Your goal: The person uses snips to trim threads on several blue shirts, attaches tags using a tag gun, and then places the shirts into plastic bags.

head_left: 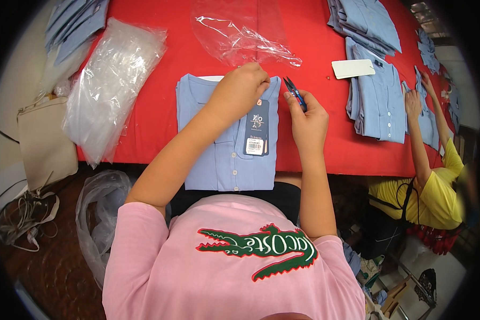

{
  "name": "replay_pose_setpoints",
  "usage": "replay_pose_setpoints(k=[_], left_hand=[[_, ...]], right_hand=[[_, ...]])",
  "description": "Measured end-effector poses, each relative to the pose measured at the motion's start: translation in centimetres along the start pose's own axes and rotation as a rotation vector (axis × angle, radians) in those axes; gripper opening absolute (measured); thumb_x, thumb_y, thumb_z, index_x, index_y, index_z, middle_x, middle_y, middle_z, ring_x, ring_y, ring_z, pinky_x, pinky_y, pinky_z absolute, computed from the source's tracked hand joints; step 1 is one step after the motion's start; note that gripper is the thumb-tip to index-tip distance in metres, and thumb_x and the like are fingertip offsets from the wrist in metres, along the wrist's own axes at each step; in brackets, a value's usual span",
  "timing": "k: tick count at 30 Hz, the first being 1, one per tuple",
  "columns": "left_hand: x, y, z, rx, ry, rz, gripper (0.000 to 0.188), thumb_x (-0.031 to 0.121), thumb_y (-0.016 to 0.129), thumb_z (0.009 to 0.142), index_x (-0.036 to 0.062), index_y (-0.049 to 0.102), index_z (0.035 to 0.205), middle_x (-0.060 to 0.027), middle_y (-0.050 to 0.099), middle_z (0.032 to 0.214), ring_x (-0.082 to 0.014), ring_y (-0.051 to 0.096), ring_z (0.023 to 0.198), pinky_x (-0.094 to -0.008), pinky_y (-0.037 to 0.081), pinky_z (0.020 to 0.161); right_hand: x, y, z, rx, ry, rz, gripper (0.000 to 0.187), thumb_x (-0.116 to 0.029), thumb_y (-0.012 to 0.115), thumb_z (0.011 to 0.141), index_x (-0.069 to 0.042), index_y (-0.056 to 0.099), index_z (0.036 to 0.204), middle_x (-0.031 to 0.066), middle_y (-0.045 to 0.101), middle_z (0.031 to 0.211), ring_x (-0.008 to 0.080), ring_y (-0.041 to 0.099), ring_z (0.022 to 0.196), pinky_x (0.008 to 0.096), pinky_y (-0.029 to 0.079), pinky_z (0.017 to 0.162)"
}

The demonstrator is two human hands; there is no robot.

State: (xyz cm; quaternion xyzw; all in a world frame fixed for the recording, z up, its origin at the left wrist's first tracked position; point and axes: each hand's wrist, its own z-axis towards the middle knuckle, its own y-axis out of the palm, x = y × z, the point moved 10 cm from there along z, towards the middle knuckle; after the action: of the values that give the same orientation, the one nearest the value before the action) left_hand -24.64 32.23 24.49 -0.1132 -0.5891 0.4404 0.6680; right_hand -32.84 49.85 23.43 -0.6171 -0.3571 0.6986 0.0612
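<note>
From the head view, a folded light-blue shirt (226, 141) lies on the red table (160, 96), its lower part hanging over the near edge toward the person's lap. The left hand (245, 85) rests closed on the collar area, fingers curled down onto the cloth near the top of a dark hang tag (257, 128) that lies on the shirt front; whether it pinches a thread or the tag string is hidden under the knuckles. The right hand (306, 120) is closed around small thread snips (294, 93), whose blades point up and left, just beside the shirt's right shoulder and near the left hand's fingertips. The risk lies in that closeness: a cut made without the thread held clear could nick the fabric or collar, sever the tag string, or catch a fingertip. The overhanging shirt could also slide off the table if the left hand lifts. A crumpled clear plastic bag (245, 32) lies just beyond the collar and could drift over the work. A stack of plastic bags (112, 80) sits to the left, piles of folded blue shirts (376, 90) to the right with a white card (353, 68), where another person in a yellow shirt (437, 192) works, well apart.
</note>
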Motion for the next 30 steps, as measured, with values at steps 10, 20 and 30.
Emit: replay_pose_setpoints(k=[10, 20, 30], left_hand=[[0.9, -9.2, -0.2, 0.409, -0.039, -0.08, 0.01, 0.006, 0.075, 0.095, 0.0004, 0.075, 0.103, -0.0116, 0.071, 0.098, -0.0272, 0.075, 0.087, -0.0362, 0.058, 0.079], [2.2, -0.1, -0.2, 0.089, 0.138, 0.09, 0.013, 0.011, 0.076, 0.096, 0.0003, 0.074, 0.103, -0.0098, 0.071, 0.102, -0.0321, 0.072, 0.088, -0.0424, 0.059, 0.081], [0.6, 0.6, 0.8, 0.039, -0.022, -0.007, 0.011, 0.011, 0.067, 0.102, -0.0003, 0.068, 0.102, -0.0142, 0.068, 0.101, -0.036, 0.07, 0.095, -0.0455, 0.057, 0.082]], right_hand=[[1.0, -0.4, -0.5, -0.007, 0.015, 0.014, 0.03, -0.031, 0.078, 0.1, -0.002, 0.079, 0.106, 0.0034, 0.056, 0.062, 0.0105, 0.05, 0.057, 0.0329, 0.041, 0.055], [-1.8, -0.6, -0.8, -0.02, -0.083, -0.221, 0.03, -0.033, 0.079, 0.097, -0.005, 0.081, 0.107, 0.0103, 0.069, 0.071, 0.0253, 0.067, 0.063, 0.0395, 0.051, 0.06], [-1.0, 1.5, 0.4, -0.067, -0.131, -0.196, 0.033, -0.036, 0.079, 0.096, -0.005, 0.081, 0.105, 0.0114, 0.072, 0.073, 0.0293, 0.071, 0.065, 0.0415, 0.053, 0.061]])
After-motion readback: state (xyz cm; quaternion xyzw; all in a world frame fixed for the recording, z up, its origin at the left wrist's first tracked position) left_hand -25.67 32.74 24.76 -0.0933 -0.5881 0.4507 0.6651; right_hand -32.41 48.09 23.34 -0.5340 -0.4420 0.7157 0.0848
